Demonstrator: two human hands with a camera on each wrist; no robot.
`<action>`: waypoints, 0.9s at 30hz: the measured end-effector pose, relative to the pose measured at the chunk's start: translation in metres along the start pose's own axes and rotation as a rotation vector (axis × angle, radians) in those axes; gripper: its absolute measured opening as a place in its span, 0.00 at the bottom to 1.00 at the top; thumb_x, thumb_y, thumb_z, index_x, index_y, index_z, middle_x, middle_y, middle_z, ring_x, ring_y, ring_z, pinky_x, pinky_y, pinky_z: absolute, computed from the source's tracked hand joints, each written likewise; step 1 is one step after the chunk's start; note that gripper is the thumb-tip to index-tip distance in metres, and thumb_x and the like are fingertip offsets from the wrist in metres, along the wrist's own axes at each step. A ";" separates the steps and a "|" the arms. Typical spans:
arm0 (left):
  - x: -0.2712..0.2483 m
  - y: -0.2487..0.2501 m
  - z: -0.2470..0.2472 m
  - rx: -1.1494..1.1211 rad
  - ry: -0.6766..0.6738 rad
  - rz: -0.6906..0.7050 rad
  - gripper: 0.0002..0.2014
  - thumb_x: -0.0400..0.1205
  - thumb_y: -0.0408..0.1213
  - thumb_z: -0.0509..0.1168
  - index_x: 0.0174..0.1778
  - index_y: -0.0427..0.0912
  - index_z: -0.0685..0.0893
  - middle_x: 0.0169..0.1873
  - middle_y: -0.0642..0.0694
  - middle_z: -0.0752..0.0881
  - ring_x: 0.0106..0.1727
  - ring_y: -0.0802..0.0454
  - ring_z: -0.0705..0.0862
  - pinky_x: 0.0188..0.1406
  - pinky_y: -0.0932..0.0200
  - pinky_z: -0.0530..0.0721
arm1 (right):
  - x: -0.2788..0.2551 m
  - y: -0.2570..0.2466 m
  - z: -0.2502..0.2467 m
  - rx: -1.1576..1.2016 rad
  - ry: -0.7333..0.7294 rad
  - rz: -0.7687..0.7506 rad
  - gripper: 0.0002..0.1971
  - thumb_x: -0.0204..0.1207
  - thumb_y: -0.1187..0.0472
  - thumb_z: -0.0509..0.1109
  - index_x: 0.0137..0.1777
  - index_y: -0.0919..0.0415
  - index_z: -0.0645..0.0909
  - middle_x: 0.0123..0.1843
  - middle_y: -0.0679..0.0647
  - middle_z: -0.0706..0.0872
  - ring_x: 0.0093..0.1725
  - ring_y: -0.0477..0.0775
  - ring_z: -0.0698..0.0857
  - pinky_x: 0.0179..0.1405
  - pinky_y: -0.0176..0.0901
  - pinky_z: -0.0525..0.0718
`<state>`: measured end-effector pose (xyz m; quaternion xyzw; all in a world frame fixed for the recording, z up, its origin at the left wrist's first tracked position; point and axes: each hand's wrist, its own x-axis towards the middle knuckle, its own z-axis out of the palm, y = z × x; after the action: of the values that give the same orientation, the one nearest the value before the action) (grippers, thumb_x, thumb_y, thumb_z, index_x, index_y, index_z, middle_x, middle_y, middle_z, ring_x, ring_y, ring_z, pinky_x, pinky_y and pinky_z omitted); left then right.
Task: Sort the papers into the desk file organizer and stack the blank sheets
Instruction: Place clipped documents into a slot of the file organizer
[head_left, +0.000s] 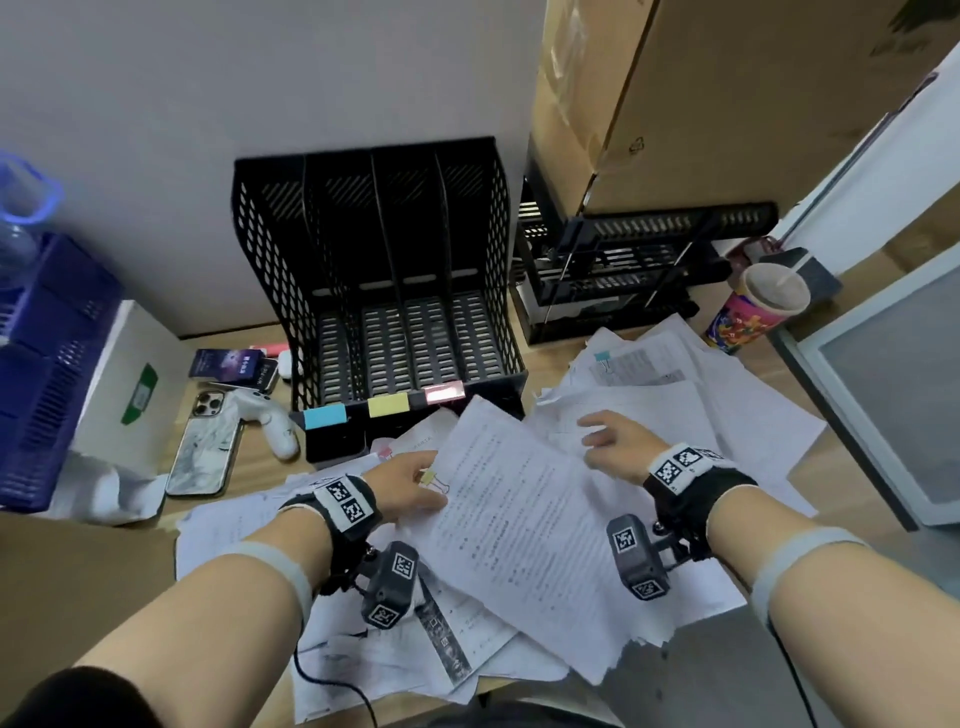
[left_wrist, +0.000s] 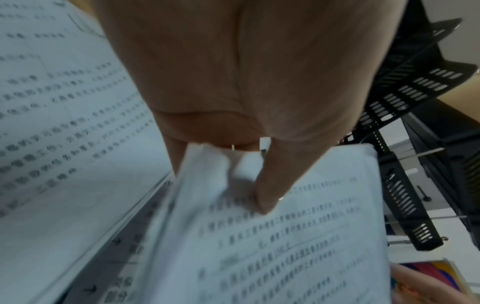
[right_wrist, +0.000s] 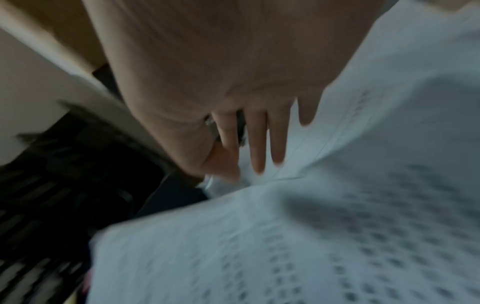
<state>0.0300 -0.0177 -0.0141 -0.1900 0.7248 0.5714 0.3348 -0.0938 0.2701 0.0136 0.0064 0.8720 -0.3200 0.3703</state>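
Left hand (head_left: 410, 480) pinching the near-left edge of a white printed sheaf of paper (head_left: 524, 525), thumb (left_wrist: 270, 185) pressed on top of the page, fingers tucked beneath, a small yellow binder clip (head_left: 429, 477) right at the grip. Sheaf lifted at a tilt above a loose spread of white printed papers (head_left: 691, 410) covering the wooden desk (head_left: 78, 571), its far corner pointing at the front of the black mesh desk file organizer (head_left: 384, 291). Right hand (head_left: 621, 441) loose and holding nothing, fingers (right_wrist: 259, 148) straight and spread over the papers just right of the sheaf; touching them or hovering, cannot tell through the blur. Organizer upright against the white wall, four slots showing no paper, with blue (head_left: 325, 415), yellow (head_left: 388, 404) and pink (head_left: 444, 391) labels along its front lip. Left of it a phone in a marbled case (head_left: 205, 447), a white game controller (head_left: 270, 421) and a blue plastic basket (head_left: 47, 364). Right of it a black stacked letter tray (head_left: 623, 270) under a brown cardboard box (head_left: 701, 93), and a colourful paper cup with a straw (head_left: 753, 306)
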 end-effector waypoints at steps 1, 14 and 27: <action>-0.003 0.000 -0.002 0.032 0.005 0.011 0.19 0.71 0.37 0.74 0.59 0.49 0.88 0.54 0.43 0.92 0.58 0.40 0.90 0.61 0.36 0.87 | -0.001 -0.007 0.008 -0.045 -0.101 -0.015 0.29 0.71 0.64 0.73 0.73 0.50 0.72 0.63 0.55 0.82 0.59 0.54 0.83 0.57 0.46 0.82; -0.042 -0.036 -0.041 -0.503 0.243 -0.057 0.15 0.80 0.27 0.72 0.63 0.33 0.86 0.57 0.38 0.92 0.61 0.39 0.90 0.59 0.49 0.89 | 0.006 -0.038 0.064 0.180 -0.180 -0.002 0.12 0.75 0.61 0.67 0.47 0.42 0.89 0.55 0.50 0.92 0.58 0.59 0.89 0.64 0.63 0.84; -0.063 -0.021 -0.064 -0.449 0.339 0.119 0.13 0.77 0.36 0.76 0.57 0.44 0.88 0.56 0.42 0.92 0.58 0.41 0.91 0.65 0.38 0.85 | -0.024 -0.181 0.051 0.430 0.061 -0.272 0.16 0.82 0.64 0.65 0.70 0.60 0.75 0.65 0.59 0.84 0.52 0.54 0.85 0.55 0.50 0.85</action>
<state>0.0709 -0.0917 0.0229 -0.3091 0.6357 0.6963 0.1245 -0.0884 0.1024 0.1026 -0.0225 0.7876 -0.5445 0.2874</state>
